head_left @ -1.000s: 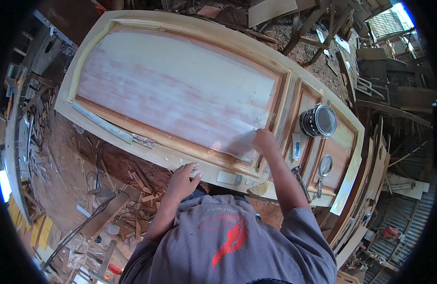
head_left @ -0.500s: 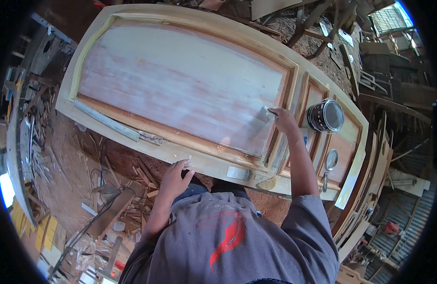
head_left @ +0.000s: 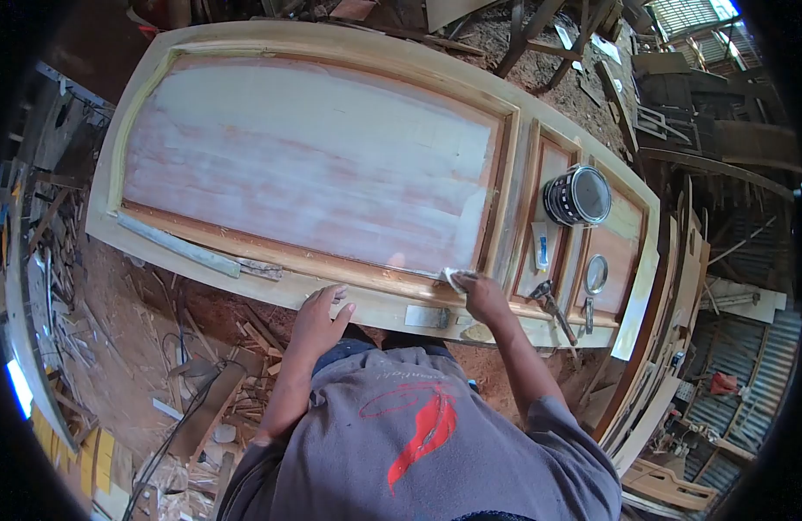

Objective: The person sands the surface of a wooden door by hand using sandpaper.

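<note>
A wooden door (head_left: 518, 187) lies flat before me, its large panel (head_left: 305, 156) streaked with whitish paste. At the panel's lower right corner, my right hand (head_left: 486, 300) grips a small pale scraper (head_left: 454, 279) with paste on it. My left hand (head_left: 321, 321) rests on the door's near edge with its fingers apart, holding nothing. To the right of my right hand, a hammer (head_left: 554, 310) lies on the door, near a tube (head_left: 541, 247). A flat metal plate (head_left: 427, 316) lies on the near edge between my hands.
A can (head_left: 578, 196) stands on the smaller panels at the right, with a round lid (head_left: 596, 274) nearby. A long strip (head_left: 177, 247) lies along the door's near left edge. Wood scraps (head_left: 266, 339) and cables (head_left: 171, 425) cover the ground at the lower left.
My right hand has come down and left from the panel's right side to its lower corner, with the scraper still held. The hammer, covered by my arm half a second ago, shows again.
</note>
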Demonstrator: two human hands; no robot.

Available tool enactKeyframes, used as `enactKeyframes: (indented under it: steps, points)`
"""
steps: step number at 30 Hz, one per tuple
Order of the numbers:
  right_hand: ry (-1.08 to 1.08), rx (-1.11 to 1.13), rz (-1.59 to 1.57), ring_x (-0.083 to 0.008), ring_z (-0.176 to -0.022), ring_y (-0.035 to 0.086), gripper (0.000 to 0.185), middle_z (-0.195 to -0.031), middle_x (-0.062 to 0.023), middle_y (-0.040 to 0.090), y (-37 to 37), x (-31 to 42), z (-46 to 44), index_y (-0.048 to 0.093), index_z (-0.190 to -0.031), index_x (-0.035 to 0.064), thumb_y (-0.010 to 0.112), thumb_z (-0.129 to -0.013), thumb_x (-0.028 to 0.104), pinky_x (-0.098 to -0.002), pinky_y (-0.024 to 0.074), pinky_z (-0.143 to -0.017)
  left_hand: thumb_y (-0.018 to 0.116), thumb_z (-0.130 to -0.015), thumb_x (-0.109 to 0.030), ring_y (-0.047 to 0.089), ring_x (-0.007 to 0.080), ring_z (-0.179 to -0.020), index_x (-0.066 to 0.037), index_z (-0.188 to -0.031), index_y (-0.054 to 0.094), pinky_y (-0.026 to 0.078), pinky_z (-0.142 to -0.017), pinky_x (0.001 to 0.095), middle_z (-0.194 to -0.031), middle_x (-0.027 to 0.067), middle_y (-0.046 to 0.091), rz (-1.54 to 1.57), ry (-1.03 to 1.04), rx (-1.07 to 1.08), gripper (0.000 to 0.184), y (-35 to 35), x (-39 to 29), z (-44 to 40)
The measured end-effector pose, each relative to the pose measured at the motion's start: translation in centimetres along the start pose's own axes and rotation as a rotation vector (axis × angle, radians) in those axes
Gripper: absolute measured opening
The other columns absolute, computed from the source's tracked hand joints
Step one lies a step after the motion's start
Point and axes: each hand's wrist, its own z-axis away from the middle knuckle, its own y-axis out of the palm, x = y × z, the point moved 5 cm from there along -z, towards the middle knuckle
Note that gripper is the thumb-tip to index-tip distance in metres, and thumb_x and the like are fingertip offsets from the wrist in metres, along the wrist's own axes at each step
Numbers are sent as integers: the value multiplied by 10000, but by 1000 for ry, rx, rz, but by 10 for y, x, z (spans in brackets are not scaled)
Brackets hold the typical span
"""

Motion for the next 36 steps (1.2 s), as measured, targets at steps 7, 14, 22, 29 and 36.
enactKeyframes:
  steps: [7, 14, 22, 29, 36]
  points:
    - [97, -35, -118, -418, -1075, 678, 497, -1181, -242, 698, -52, 6, -7, 680, -1315, 76, 542, -845, -11, -481, 531, -963, 692, -939, -270, 664, 382, -1098, -7, -1248, 626, 519, -966, 455, -1141, 215, 697, 7, -33, -15, 411, -8, -12, 2]
    - [169, -124, -266, -367, -833, 701, 410, -948, -260, 705, -61, 1, -24, 657, -1350, 66, 568, -950, 57, -448, 533, -789, 689, -940, -271, 660, 386, -1099, -6, -1258, 622, 518, -967, 456, -1157, 221, 690, -20, -61, -49, 420, -12, -9, 11]
    - [295, -204, -278, -412, -1007, 703, 421, -1078, -245, 730, -87, -18, -49, 665, -1357, 104, 583, -948, 47, -428, 543, -898, 680, -944, -272, 659, 398, -1102, -13, -1254, 620, 517, -966, 466, -1158, 227, 690, -32, -96, -65, 409, -18, -1, 24]
    - [-20, -376, -37, -382, -1199, 638, 447, -1292, -201, 675, -104, -47, -121, 679, -1333, 118, 559, -918, 6, -427, 509, -1028, 681, -943, -263, 667, 394, -1088, -13, -1257, 619, 526, -956, 464, -1166, 217, 694, -49, -82, -89, 407, -19, -1, 28]
    - [-114, -512, 107, -328, -1317, 578, 504, -1383, -167, 638, -68, -60, -151, 660, -1349, 83, 543, -874, -37, -414, 477, -1095, 683, -949, -260, 677, 390, -1081, -5, -1264, 612, 528, -960, 460, -1192, 221, 693, -7, -216, -56, 411, -18, 8, 44]
